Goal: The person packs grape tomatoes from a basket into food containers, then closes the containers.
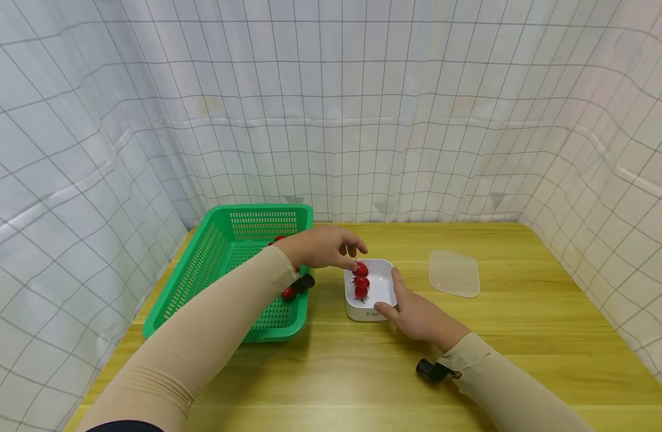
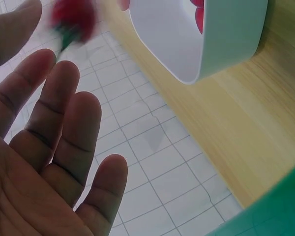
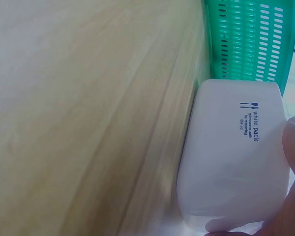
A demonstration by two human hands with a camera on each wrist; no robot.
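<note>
A small white plastic box (image 1: pixel 382 287) stands on the table, with red cherry tomatoes (image 1: pixel 361 291) along its left side. My right hand (image 1: pixel 425 318) grips the box at its right side and near right corner, thumb on the near side. Over the box's far left part is my left hand (image 1: pixel 331 247), thumb and fingers spread apart. A blurred cherry tomato (image 2: pixel 74 19) with a green stem is just beyond the left fingertips in the left wrist view; its stem looks close to them, and whether it touches cannot be told. The right fingers are partly hidden.
To the left stands a green slotted basket (image 1: pixel 171 282) with a few tomatoes (image 1: pixel 288 294) in it, partly hidden by the left arm. A translucent lid (image 1: pixel 454 274) lies right of the box on the wooden table (image 1: pixel 547 312). A white gridded curtain (image 1: pixel 358 120) surrounds the back and sides.
</note>
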